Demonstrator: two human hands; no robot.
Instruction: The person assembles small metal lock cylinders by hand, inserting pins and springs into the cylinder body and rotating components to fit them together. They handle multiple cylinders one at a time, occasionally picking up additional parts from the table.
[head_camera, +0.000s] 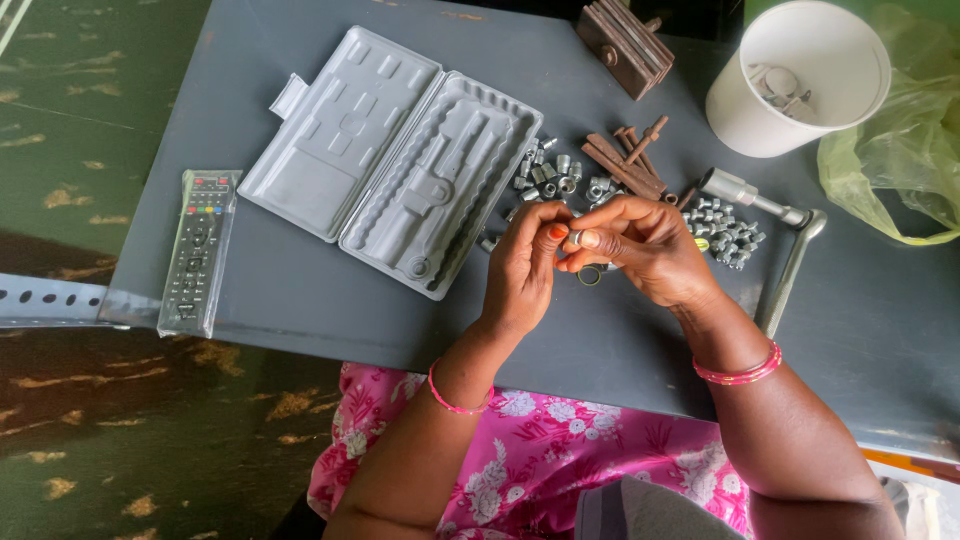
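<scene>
Your work lies on a grey table (300, 300) that fills most of the view. On it, left of your hands, an empty grey plastic tool case (395, 155) lies flat, opened out, its moulded recesses showing. At the far right corner a white paper cup (745, 110) stands upright with a few metal bits inside, and a crumpled yellow-green plastic bag (895, 150) touches its right side. A black remote control in a clear sleeve (197, 250) lies at the left edge of the table, well apart from everything else. A metal socket wrench (785, 240) with a bent handle lies just right of your right wrist. A stack of rusty brown plates (625, 40) sits at the far edge, and a few rusty brown bolts and strips (630, 160) lie beyond your fingers. Loose small silver sockets (550, 175) are scattered beyond your left hand, and a second cluster of small silver fittings (725, 230) sits just right of your right hand.

Your left hand (525, 265) is curled, thumb and forefinger pinched together against the right. Your right hand (645, 245) is also curled, its fingertips closed on a small silver metal piece (575, 238) held between both hands, above the table. A small dark ring (590, 275) shows just beneath your right fingers; whether it is held or lying on the table, you cannot tell from here.
</scene>
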